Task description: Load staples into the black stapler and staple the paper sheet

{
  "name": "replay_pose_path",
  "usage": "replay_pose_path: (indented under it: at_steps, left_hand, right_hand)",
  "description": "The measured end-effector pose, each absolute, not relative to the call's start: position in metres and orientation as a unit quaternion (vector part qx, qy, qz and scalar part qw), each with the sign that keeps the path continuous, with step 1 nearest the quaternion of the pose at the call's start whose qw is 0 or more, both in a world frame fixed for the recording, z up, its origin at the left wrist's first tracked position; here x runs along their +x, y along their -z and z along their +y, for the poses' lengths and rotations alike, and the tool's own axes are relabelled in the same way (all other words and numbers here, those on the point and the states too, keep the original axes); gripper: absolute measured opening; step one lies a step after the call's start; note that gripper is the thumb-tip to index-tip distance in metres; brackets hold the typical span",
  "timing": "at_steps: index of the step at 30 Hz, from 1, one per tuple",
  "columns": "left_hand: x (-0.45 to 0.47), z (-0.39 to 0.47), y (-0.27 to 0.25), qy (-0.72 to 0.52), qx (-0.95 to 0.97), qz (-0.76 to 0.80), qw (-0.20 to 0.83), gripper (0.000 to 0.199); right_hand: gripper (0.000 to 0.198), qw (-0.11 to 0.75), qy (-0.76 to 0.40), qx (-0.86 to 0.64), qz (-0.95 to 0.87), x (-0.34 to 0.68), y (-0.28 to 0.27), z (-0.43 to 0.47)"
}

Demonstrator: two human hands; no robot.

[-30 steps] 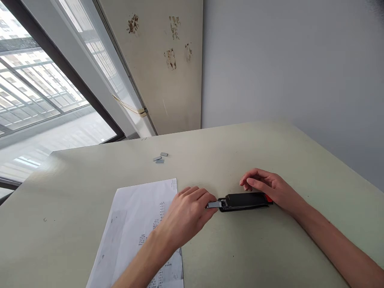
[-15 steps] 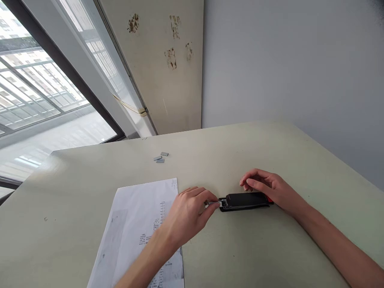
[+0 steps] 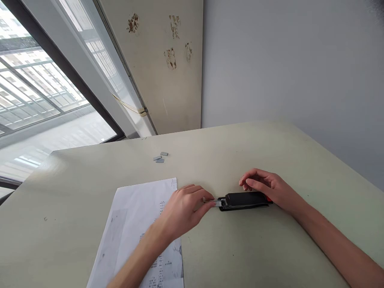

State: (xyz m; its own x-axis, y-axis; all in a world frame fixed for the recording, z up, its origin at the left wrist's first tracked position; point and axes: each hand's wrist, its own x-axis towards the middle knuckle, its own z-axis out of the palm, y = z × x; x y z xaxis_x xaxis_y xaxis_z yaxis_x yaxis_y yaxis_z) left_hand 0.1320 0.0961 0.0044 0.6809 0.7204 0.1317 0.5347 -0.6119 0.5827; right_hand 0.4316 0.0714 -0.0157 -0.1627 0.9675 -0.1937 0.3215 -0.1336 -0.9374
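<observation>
A black stapler (image 3: 246, 200) with a red part at its rear lies on the table, its front end pointing left. From that front end sticks out a metal slide (image 3: 218, 203). My left hand (image 3: 186, 208) pinches the slide's outer end between thumb and fingers, above the paper's right edge. My right hand (image 3: 265, 186) rests at the stapler's rear, its heel over the red part. Its fingers curl loosely beyond the stapler's far side, with a gap to the thumb and nothing visible in them.
Printed paper sheets (image 3: 135, 216) lie under my left forearm. Several small grey staple strips (image 3: 160, 158) lie farther back on the pale table (image 3: 75, 208). A grey wall (image 3: 270, 60) stands behind, and a glass window (image 3: 39, 80) is at the left.
My left hand has moved a little to the left, drawing the metal slide farther out of the stapler. My right hand and the stapler have stayed in place.
</observation>
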Motion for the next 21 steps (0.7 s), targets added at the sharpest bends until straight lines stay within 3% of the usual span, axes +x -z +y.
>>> replay_pose_path:
  at_steps: [6,13,21]
  left_hand:
    - [0.113,0.112,-0.012,-0.134,0.86,0.335,0.361,0.02]
    - [0.111,0.117,-0.004,-0.157,0.844,0.324,0.397,0.018]
    - [0.122,0.109,0.007,-0.203,0.832,0.328,0.399,0.024]
  right_hand:
    - [0.036,0.323,-0.514,-0.524,-0.597,0.433,0.012,0.07]
    - [0.033,0.255,-0.531,-0.495,-0.638,0.434,0.006,0.067]
    - [0.023,0.258,-0.512,-0.491,-0.655,0.428,0.014,0.067]
